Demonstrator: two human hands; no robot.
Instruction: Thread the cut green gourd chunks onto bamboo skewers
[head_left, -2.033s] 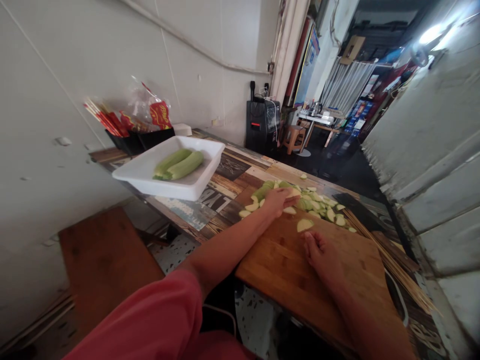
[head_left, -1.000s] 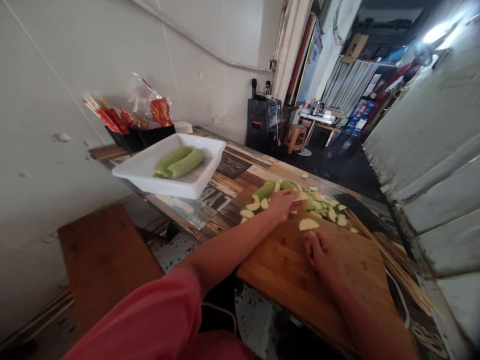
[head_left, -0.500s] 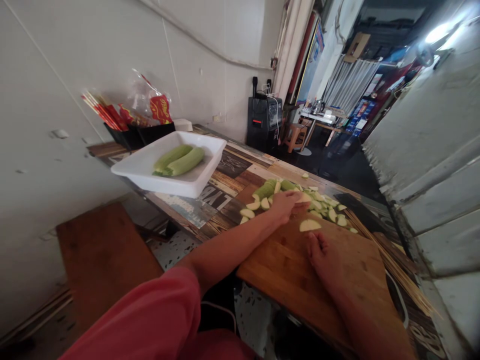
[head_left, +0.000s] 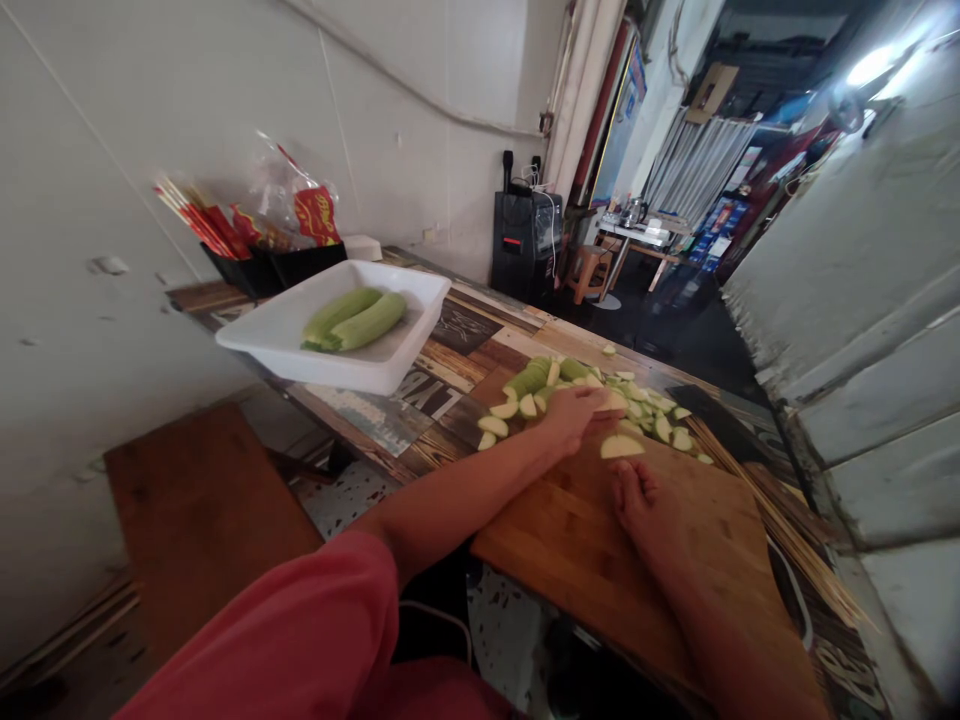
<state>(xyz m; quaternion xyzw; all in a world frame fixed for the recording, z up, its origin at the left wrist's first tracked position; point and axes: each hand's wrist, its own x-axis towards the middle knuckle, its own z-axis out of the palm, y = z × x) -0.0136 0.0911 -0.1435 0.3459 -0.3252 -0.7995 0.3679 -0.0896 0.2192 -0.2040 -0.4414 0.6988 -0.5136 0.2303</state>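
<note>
My left hand [head_left: 574, 415] reaches over the cutting board's far edge, its fingers closed on a pale half-round zucchini slice [head_left: 615, 401]. Curled shut above the wooden cutting board [head_left: 570, 530] is my right hand [head_left: 636, 490]. Another half-round zucchini slice [head_left: 622, 446] shows right at its fingertips; whether the fingers grip it directly or something thin under it is hidden. Cut zucchini pieces [head_left: 663, 428] lie heaped along the board's far side, with a row of green-skinned slices [head_left: 529, 377] to the left of the heap.
Two whole zucchinis [head_left: 369, 322] lie in a white tray [head_left: 247, 335] on the patterned table [head_left: 375, 425]. A bundle of thin wooden skewers [head_left: 810, 560] lies right of the board. Black holders [head_left: 307, 265] with packets stand against the wall. A brown stool [head_left: 202, 510] is at left.
Both hands stay almost in place. The right hand and the slice at its fingertips have shifted up very slightly. The whole view has moved a little.
</note>
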